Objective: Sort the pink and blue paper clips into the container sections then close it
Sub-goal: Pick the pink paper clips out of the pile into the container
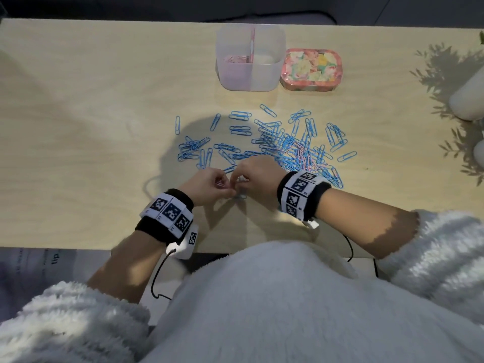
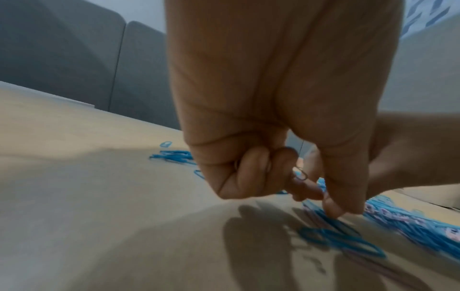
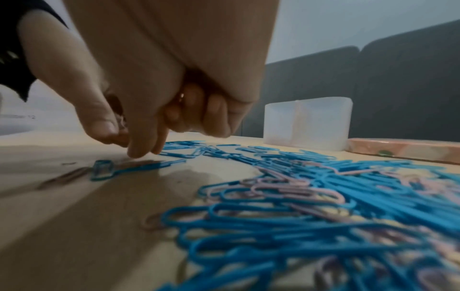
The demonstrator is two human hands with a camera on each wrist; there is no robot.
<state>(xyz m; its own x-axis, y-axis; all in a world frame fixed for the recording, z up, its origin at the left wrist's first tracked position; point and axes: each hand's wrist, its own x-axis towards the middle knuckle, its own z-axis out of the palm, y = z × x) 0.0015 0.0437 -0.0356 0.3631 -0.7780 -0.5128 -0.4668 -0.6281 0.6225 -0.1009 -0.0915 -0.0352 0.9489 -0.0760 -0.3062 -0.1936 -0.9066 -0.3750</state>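
Observation:
Blue paper clips (image 1: 264, 142) lie scattered over the table's middle, with pink paper clips (image 1: 301, 155) mixed into the dense heap on the right. The translucent two-section container (image 1: 250, 82) stands behind them, and its left section holds pink clips. Its floral lid (image 1: 310, 69) lies to its right. My left hand (image 1: 227, 188) is curled, and a thin clip (image 2: 301, 175) shows among its fingers. My right hand (image 1: 239, 183) meets it, two fingertips (image 3: 139, 152) pointing down onto the table beside a blue clip (image 3: 102, 171). I cannot see whether they pinch anything.
White rounded objects (image 1: 468, 98) and leafy shadows sit at the table's right edge. The wooden table (image 1: 91, 113) stretches bare to the left. Grey padded panels (image 3: 373, 88) rise behind the far edge. Cables hang from both wristbands near the table's front edge.

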